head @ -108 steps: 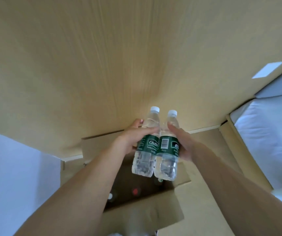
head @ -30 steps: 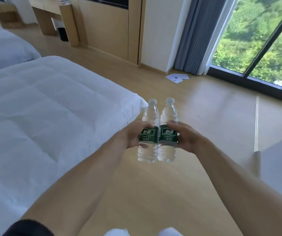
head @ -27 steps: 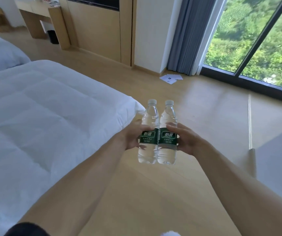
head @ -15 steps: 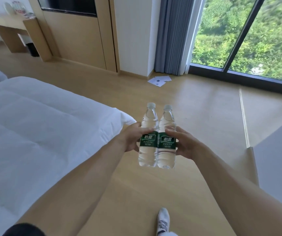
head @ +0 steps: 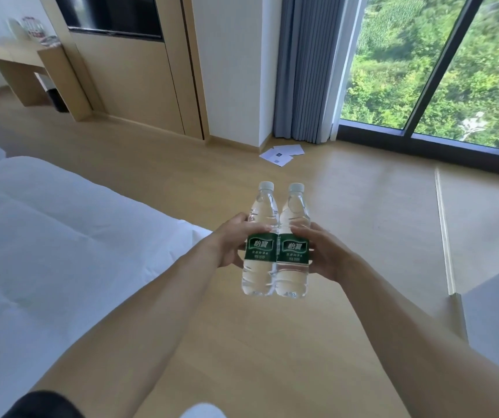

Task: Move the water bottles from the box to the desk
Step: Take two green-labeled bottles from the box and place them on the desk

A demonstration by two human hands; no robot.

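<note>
Bottles: 2 clear water bottles, the left bottle (head: pixel 259 245) and the right bottle (head: pixel 292 247), stand upright and pressed side by side at the centre of the frame, in the air above the wooden floor (head: pixel 347 206); each has a white cap and a green label.
Left hand: the left hand (head: pixel 230 244) grips the left bottle from its outer side, thumb lying across the front just above the label.
Right hand: the right hand (head: pixel 325 254) grips the right bottle from its outer side, thumb across the front above the label.
Desk: a wooden desk (head: pixel 22 60) stands in the upper left of the frame, well apart from the bottles, with small blurred items on top.
Bed: a white bed (head: pixel 46 230) fills the left side.
Window: a large window (head: pixel 441 61) at upper right shows green trees; a grey curtain (head: pixel 305 67) hangs beside it.
Papers: white papers (head: pixel 281 152) lie on the floor below the curtain.
</note>
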